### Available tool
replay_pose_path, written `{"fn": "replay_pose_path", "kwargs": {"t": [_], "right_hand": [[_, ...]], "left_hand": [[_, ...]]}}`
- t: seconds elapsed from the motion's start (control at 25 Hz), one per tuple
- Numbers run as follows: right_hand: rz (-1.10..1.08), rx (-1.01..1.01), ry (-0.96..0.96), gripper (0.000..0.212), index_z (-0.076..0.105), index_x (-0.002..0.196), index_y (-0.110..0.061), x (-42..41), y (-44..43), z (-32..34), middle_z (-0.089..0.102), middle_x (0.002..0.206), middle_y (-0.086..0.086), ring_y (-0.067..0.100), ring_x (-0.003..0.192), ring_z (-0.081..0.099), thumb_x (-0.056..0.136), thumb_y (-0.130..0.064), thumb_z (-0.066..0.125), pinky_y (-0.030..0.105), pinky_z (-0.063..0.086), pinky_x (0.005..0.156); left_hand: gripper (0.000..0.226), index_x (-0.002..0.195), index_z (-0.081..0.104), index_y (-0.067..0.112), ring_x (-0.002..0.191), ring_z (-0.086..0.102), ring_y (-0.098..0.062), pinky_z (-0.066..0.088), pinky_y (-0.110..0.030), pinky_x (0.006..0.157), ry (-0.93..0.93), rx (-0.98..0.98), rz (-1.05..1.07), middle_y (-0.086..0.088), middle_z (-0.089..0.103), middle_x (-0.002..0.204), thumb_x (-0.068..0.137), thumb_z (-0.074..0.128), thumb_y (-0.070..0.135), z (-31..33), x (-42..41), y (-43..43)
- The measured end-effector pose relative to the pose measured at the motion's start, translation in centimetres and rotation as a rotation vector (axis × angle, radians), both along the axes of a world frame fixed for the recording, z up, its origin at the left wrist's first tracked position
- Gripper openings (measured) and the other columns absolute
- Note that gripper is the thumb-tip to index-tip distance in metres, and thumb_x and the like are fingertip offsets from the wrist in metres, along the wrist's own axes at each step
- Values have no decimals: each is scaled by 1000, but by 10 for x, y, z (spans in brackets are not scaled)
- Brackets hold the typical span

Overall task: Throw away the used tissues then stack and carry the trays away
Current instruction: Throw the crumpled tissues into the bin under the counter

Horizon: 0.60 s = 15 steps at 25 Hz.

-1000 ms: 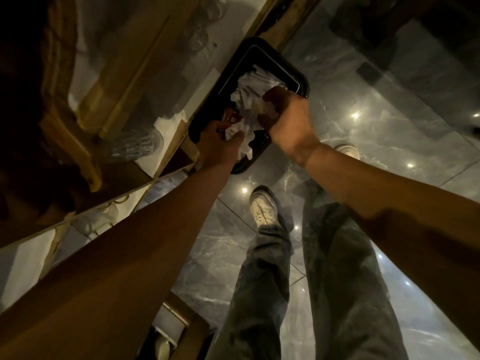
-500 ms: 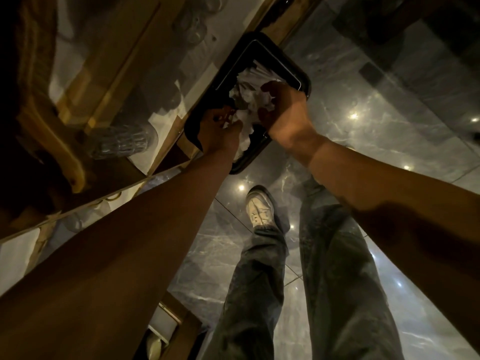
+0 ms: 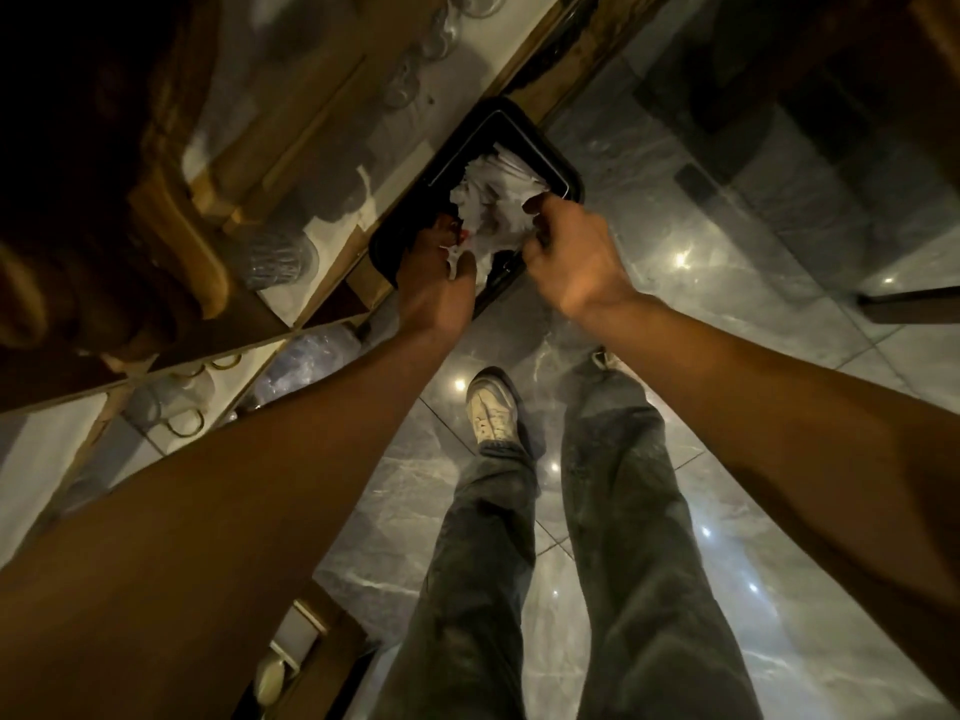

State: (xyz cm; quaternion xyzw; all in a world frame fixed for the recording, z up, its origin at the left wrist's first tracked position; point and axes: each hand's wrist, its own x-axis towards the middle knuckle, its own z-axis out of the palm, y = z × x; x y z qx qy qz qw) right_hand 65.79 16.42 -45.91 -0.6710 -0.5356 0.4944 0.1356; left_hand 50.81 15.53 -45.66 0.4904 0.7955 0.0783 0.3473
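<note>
A black tray is sitting in the upper middle of the frame, its left long edge lying against a wooden counter edge that is running diagonally from upper right down to the left. The tray's right rim is jutting out over the glossy grey marble floor, which is spreading wide and bare across the right half of the picture, leaving plenty of room on that side. To the left, the space is crowding in: shelves with glassware and cups with gold handles are lying close to the left forearm.

A heap of crumpled white tissues is lying inside the tray, filling its middle and near end. The left hand is reaching in at the tray's near left corner, its fingers curling closed around the lower edge of the tissue heap, with a scrap of white showing between thumb and fingers. The right hand is coming in from the tray's right rim, its fingers pinching the right side of the same heap. The tissues are thus lying between the two hands, slightly beyond them toward the top of the frame.

Below the hands, the person's legs in dark jeans and a pale sneaker are standing on the floor in the lower middle of the frame.
</note>
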Motion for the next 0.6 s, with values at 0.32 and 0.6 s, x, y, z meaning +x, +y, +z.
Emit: {"fn": "replay_pose_path", "kwargs": {"t": [0.32,0.6], "right_hand": [[288,141,-92,32,52,126,-4,22,-31,109,57,119,22,38,106,57,97,-17,47,40,47,85],[371,232,-184,37,49,132,-5,20,-83,228,53,125,20,38,115,52,98,-21,47,46,44,93]], "left_hand": [[28,121,54,3,110,55,-30,38,-25,87,-74,60,-232,-20,54,122,97,50,19,117,16,-51],[36,129,50,10,111,52,-26,39,-29,90,-88,96,-317,-13,49,124,99,46,29,228,7,-126]]}}
